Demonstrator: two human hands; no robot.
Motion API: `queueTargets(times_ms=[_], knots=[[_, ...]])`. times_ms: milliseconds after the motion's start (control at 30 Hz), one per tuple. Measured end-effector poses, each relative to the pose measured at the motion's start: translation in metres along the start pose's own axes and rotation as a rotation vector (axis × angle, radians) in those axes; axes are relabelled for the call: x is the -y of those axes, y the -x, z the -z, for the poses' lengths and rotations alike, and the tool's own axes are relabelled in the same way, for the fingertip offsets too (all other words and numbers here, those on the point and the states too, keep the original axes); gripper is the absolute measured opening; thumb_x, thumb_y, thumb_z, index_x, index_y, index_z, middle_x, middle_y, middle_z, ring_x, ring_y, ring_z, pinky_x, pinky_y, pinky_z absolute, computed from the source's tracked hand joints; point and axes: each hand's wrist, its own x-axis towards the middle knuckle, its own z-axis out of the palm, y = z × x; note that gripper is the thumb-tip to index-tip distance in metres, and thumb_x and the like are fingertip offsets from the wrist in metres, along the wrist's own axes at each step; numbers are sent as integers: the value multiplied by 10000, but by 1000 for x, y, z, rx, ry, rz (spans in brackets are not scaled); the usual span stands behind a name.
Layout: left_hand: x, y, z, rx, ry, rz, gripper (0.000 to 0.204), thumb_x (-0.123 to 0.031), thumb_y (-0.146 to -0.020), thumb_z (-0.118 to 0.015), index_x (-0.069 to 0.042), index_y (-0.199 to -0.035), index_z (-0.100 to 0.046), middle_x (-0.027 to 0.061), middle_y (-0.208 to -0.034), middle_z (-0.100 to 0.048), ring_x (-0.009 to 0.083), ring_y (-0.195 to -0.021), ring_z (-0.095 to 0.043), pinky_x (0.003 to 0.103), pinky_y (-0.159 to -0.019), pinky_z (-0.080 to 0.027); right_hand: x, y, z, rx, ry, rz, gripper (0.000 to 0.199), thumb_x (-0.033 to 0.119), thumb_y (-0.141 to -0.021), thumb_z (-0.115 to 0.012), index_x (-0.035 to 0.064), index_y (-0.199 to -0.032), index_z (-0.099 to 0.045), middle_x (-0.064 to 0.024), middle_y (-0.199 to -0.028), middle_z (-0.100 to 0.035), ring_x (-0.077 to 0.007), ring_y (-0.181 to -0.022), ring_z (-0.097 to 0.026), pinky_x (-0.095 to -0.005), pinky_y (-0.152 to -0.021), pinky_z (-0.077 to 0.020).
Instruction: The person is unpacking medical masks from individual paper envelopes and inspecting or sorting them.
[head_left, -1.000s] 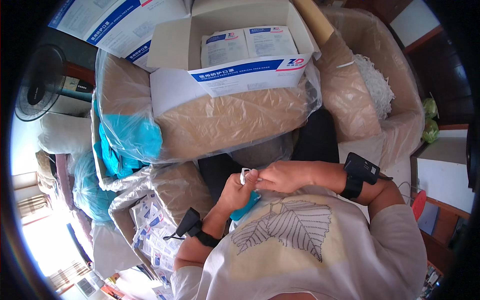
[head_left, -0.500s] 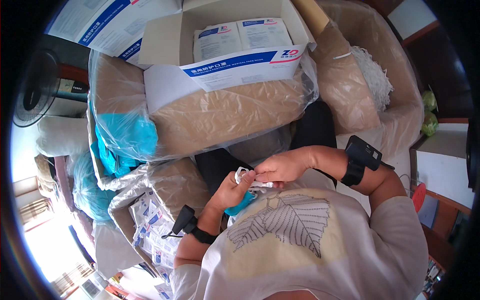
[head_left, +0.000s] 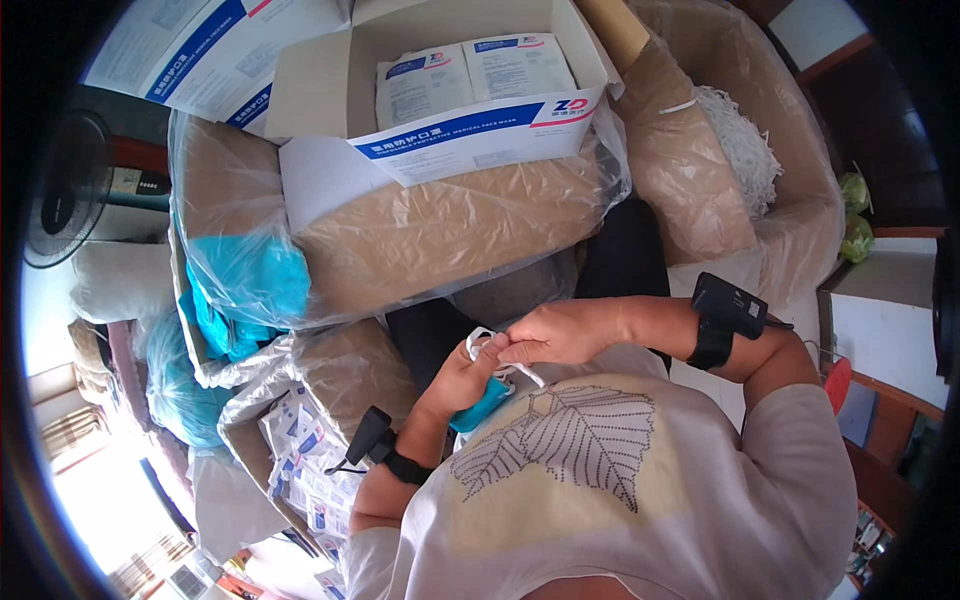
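In front of my chest my two hands meet, fingers pressed together around a white cord [head_left: 531, 375]. Part of that cord loops above my left thumb, and a loose end hangs below my fingers toward the shirt. My left hand [head_left: 462, 383] is closed on the cord, with a piece of teal material [head_left: 486, 405] showing under its palm. My right hand [head_left: 560, 333] pinches the cord from the other side, thumb against the left thumb. My fingers hide how the cord runs between them and whether it joins the teal piece.
An open white carton [head_left: 470, 140] of packed packets stands on a plastic-lined brown box [head_left: 430, 230]. Teal items [head_left: 250, 280] lie at that box's left. White cords [head_left: 740, 150] fill a lined box at right. Small packets [head_left: 310, 460] sit in a box at lower left. A fan [head_left: 65, 190] stands far left.
My right hand has closed in against the left one, its fingers now curled over. The cord's loose end has swung down. The view has shifted slightly.
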Motion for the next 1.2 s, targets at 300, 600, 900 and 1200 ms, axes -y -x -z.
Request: queueTargets(times_ms=[300,600,900,1200], knots=[[3,14,-2,138,-241,20,367,-319,-908,-448,-23,-722,-560,-35,-649,-515,63,-620,-434,235,-560,-389,19,54,30,190,170,-80,327,276,-901,-392,-11,-819,-525,-167,-697,-550,-272,-632,-519,-355,-612,-406],[-16,9,40,-448,166,-72,315,-375,-858,-508,-60,-869,-502,99,-728,-587,175,-601,-578,290,-522,-479,-10,114,85,-133,-373,-382,264,267,-912,-395,56,-884,-552,5,-681,-492,-56,-598,-449,-192,-523,-374],[-36,0,8,-427,105,-54,362,-404,-878,-457,-49,-854,-521,70,-733,-585,127,-589,-538,250,-516,-430,-14,-6,24,-128,-532,41,424,417,-923,-335,45,-992,-525,13,-801,-510,-58,-689,-467,-200,-615,-412],[-28,-6,14,-314,49,-80,373,-375,-913,-401,-62,-781,-553,17,-678,-566,87,-601,-511,229,-535,-404,-11,-19,10,45,-724,-32,283,329,-896,-465,62,-915,-557,17,-790,-540,-44,-656,-475,-179,-604,-406]])
